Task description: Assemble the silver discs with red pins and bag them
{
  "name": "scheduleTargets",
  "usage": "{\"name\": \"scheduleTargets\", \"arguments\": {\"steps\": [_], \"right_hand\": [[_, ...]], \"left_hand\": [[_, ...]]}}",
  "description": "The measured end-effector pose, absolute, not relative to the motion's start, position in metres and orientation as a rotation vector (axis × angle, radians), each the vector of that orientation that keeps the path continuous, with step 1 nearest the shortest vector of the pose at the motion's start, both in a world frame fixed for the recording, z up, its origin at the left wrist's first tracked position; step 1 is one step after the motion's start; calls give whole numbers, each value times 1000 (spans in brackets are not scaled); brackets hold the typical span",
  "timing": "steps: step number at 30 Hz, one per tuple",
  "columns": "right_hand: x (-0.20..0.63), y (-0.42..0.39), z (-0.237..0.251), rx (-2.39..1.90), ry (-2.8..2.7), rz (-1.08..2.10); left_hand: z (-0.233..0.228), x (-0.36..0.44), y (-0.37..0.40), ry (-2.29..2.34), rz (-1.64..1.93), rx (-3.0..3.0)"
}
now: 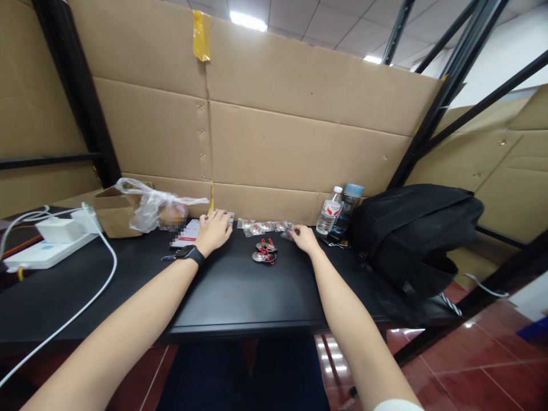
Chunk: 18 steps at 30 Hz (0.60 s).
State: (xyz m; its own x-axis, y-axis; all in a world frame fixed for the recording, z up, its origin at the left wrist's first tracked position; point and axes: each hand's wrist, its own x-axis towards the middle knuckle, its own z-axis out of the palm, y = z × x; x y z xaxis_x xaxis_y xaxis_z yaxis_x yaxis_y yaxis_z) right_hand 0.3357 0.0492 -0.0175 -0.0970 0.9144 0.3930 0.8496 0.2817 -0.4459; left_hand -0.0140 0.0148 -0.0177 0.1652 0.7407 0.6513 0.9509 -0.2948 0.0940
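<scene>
My left hand [214, 231], a dark watch on its wrist, lies palm down at the back of the black table with its fingers stretched out. A clear plastic packet [232, 217] shows past its fingertips. My right hand [305, 238] has its fingers drawn together on a small clear plastic packet [289, 234] at the right end of a row. Several similar packets [257, 228] with bits of red inside lie between the hands. In front of them sits a small pile of shiny round metal discs [262, 257] with red cord loops.
On the right stand a water bottle [329, 212], a blue-capped bottle [350, 208] and a black backpack [411, 234]. To the left are a plastic bag [149, 208], an open cardboard box [115, 214] and a white power strip [51, 251] with a cable. Cardboard [274, 148] walls the back.
</scene>
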Motion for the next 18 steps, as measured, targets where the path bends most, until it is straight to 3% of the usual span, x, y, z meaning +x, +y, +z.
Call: {"name": "scheduleTargets", "arguments": {"steps": [9,18], "right_hand": [[286,10,7,-862,-1772,661],[280,9,5,-951,-1618,725]], "left_hand": [[-6,36,-18,-1369,-1313,-2634],[-13,43,-23,-1327,-1282,-2770]]}}
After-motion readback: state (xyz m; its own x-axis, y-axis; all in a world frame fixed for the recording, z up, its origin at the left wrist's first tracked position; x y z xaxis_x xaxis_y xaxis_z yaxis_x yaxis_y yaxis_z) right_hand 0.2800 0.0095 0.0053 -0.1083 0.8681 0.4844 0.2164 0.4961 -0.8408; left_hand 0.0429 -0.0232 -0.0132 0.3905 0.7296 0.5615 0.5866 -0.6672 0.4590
